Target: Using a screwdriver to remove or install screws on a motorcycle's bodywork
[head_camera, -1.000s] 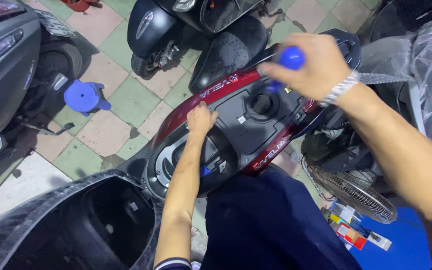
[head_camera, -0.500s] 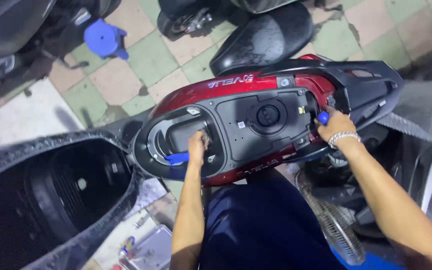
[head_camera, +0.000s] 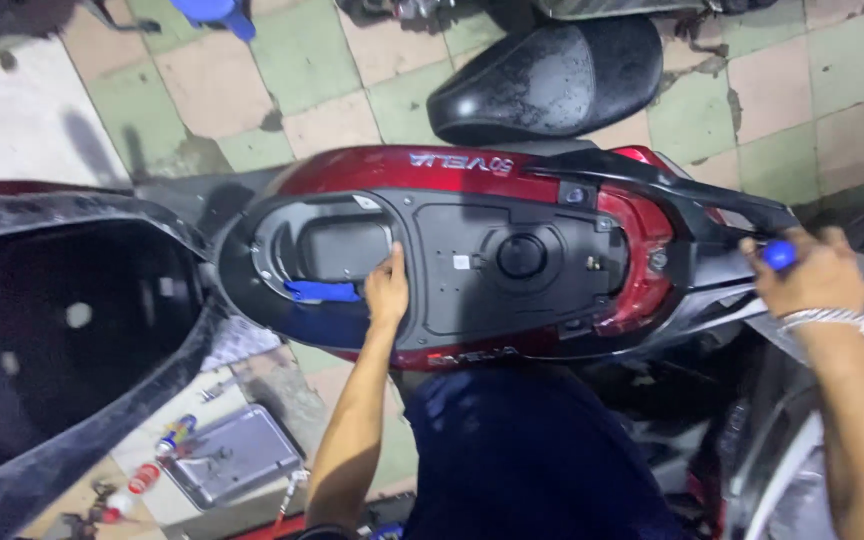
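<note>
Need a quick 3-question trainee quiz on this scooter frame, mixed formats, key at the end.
1. True or false: the left hand rests on the black under-seat tub of the red scooter.
2. What does the right hand grip? A) a blue-handled tool B) a spray can C) nothing
3. Fill in: the detached black seat lies on the ____ floor.

Key: 1 true; 2 A; 3 tiled
</note>
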